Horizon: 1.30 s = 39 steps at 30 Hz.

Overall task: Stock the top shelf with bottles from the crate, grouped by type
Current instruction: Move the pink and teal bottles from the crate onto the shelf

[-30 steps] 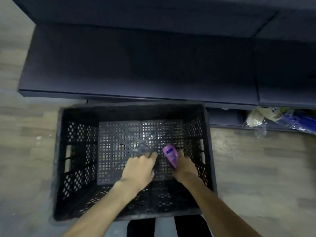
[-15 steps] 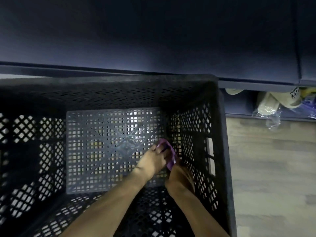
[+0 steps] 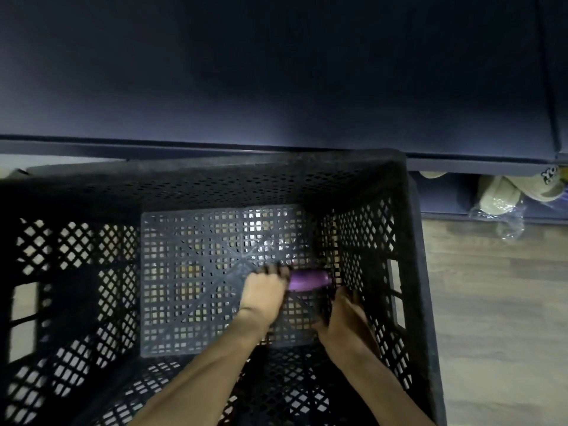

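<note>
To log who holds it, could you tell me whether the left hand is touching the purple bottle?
Touching: in the head view the left hand grips one end of the purple bottle.

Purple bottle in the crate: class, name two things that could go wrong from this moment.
The left hand grips only one end of the purple bottle, so it might slip back onto the crate floor. The right hand sits close to the side wall and could knock it on lifting.
</note>
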Available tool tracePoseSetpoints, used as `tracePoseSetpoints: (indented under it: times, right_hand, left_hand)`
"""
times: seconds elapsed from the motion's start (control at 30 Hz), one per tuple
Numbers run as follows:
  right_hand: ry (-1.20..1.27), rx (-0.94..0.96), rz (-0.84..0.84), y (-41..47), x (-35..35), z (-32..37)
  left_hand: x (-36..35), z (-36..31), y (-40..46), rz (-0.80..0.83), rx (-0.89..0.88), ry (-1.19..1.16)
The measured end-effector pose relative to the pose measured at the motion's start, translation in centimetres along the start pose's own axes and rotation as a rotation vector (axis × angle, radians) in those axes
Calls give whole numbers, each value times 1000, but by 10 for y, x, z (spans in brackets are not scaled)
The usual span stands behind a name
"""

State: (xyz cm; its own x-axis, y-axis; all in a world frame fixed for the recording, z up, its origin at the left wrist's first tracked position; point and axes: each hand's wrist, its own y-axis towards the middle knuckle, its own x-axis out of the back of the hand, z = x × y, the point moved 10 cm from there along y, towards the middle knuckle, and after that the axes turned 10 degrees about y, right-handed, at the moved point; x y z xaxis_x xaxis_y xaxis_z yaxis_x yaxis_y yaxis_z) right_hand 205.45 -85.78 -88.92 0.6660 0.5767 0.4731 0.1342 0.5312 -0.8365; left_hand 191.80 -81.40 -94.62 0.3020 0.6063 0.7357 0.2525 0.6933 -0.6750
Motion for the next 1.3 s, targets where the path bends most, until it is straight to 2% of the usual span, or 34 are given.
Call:
tracePoseSetpoints:
  times: [0.07, 0.1, 0.17, 0.23, 0.37, 0.5, 0.63, 0.77, 0.93, 1.13, 1.3]
  right_hand:
    - [-16, 54, -2, -10, 12, 13]
    - [-34, 88, -5, -17, 16, 21]
    - [-64, 105, 33, -27, 16, 31]
    - [-75, 172, 44, -42, 21, 54]
    - [-132, 357, 15, -88, 45, 115]
    - [39, 537, -10, -141, 91, 170]
    - [219, 628, -52, -208, 154, 205]
    - [274, 782, -174, -305, 227, 239]
    - [231, 994, -364, -423, 318, 268]
    - [124, 1189, -521, -540, 410, 301]
    - [116, 1298, -622, -617, 469, 309]
  left_hand:
    - [-3, 34, -21, 80, 146, -265]
    - [1, 50, -32, 52, 198, -396]
    - [4, 69, -56, 62, 217, -604]
    - [19, 76, -82, 49, 172, -726]
    - [84, 94, -133, -127, 111, -880]
    - [166, 108, -171, -256, 36, -1002]
    - [259, 114, -213, -376, -80, -954]
    - [359, 112, -272, -507, -208, -759]
    - [482, 107, -352, -719, -364, -630]
    - [614, 97, -426, -974, -454, -501]
    - [694, 84, -477, -1089, -507, -453]
